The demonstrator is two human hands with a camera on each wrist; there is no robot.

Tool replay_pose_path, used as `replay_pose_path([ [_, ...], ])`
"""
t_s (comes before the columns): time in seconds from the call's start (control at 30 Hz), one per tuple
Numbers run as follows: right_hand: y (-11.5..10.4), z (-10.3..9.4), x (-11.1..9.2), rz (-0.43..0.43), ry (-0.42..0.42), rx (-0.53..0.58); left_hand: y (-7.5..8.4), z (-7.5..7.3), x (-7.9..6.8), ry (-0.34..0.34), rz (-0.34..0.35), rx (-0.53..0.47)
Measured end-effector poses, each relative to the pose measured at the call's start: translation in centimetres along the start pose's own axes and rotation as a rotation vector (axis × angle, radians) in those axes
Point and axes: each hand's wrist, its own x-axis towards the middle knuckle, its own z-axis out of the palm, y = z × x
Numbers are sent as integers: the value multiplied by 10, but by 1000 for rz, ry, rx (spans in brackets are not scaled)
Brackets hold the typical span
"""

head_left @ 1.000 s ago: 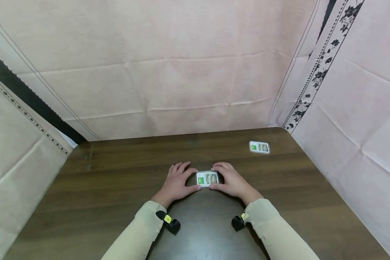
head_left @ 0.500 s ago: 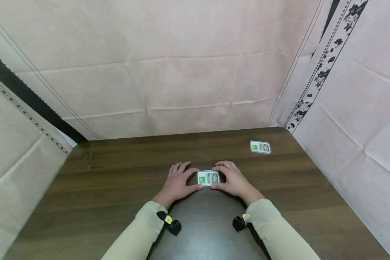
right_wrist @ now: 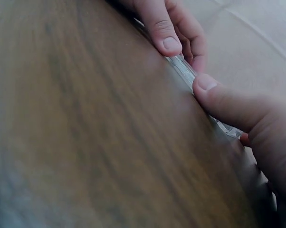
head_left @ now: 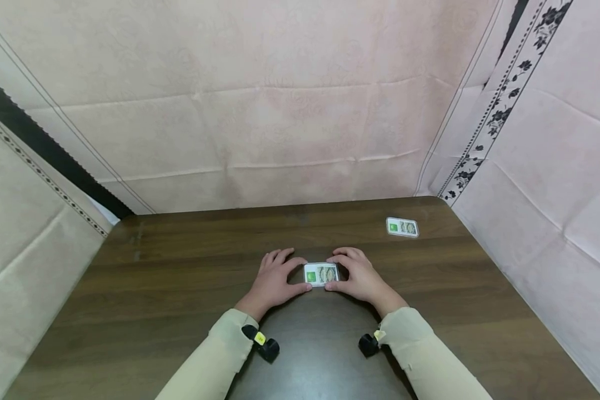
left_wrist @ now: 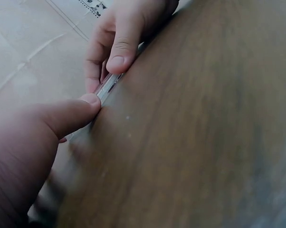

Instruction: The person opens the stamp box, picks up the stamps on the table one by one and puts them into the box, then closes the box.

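Note:
A small flat clear plastic case [head_left: 321,274] with a white face, a green square and little round pictures lies on the wooden table [head_left: 205,322]. My left hand [head_left: 272,282] pinches its left end, thumb on the near edge and index finger at the far edge. The right hand [head_left: 361,278] grips the right end in the same way. Seen from the left wrist, the clear side of the case [left_wrist: 108,88] shows between both thumbs, low against the tabletop. In the right wrist view, the near edge of the case [right_wrist: 183,71] shows layered clear plastic; its top face is hidden there.
Another flat clear case [head_left: 402,227] of similar look lies at the back right of the table. Pale cloth [head_left: 280,139] hangs behind the table's far edge, with a patterned cloth [head_left: 540,222] along the right side. A small black device sits at each wrist.
The head view has shifted very slightly. Both hands keep their hold on the case, which stays in the same place on the table.

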Motion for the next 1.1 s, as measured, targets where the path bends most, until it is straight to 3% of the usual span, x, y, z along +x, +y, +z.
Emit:
replay_pose_path([
  [0.2, -3, -1, 1, 49, 9, -6, 1, -1, 1, -4, -33, -11],
  [0.43, -7, 6, 10, 53, 31, -91, -1, 1, 0, 11, -88, 39],
  [0.57, -11, 11, 22, 45, 53, -116, -3, 3, 3, 62, -102, 62],
  [0.63, -12, 14, 28, 48, 56, -132, -3, 3, 5, 108, -77, 67],
  [0.73, -14, 16, 36, 54, 54, -146, -3, 2, 9, 149, 25, 88],
  [0.87, -13, 18, 42, 38, 52, -138, -1, -1, 10, 100, 149, 98],
  [1.0, -3, 14, 43, -11, 79, -115, -1, -1, 8, 37, 161, 105],
  [1.1, 18, 1, 39, -11, 150, -141, -2, 0, 7, 33, 160, 104],
])
